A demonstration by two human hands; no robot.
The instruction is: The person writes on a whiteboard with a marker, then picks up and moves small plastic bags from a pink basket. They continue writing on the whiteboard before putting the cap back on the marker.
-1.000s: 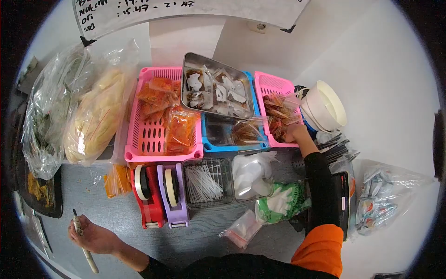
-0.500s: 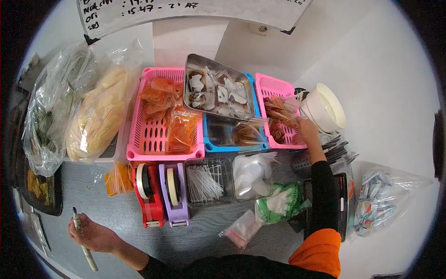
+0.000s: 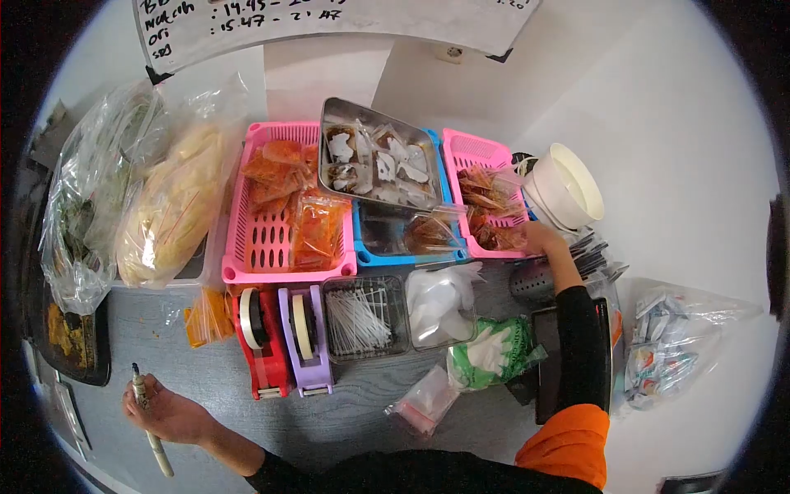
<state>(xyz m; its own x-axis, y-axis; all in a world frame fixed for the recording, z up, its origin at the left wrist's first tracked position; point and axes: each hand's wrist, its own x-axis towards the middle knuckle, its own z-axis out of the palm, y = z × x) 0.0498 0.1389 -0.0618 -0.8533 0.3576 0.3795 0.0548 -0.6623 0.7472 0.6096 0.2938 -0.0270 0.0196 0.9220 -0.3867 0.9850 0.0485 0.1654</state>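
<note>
At the lower left, my left hand (image 3: 169, 414) is wrapped round a whitish marker pen (image 3: 156, 449), its dark tip pointing up. My right hand (image 3: 545, 239) reaches over the near right corner of a small pink basket (image 3: 477, 150). Its fingertips are at a clear sachet with dark brown contents (image 3: 499, 237), pinched at its right end; the fingers are partly hidden. More brown sachets (image 3: 485, 188) lie behind it in that basket. Just right of the hand stands a grey perforated holder (image 3: 531, 281) with dark utensils.
A metal tray (image 3: 333, 188) of sachets sits across a blue basket (image 3: 395, 260) and a larger pink basket (image 3: 234, 239). Tape dispensers, red (image 3: 267, 379) and purple (image 3: 317, 379), stand before them. A green packet (image 3: 494, 354) and black scale (image 3: 547, 387) lie near my right forearm.
My right hand has moved slightly toward me at the basket corner, and the brown sachet beside its fingers now covers more of the basket floor. The left hand keeps the marker, nearly still.
</note>
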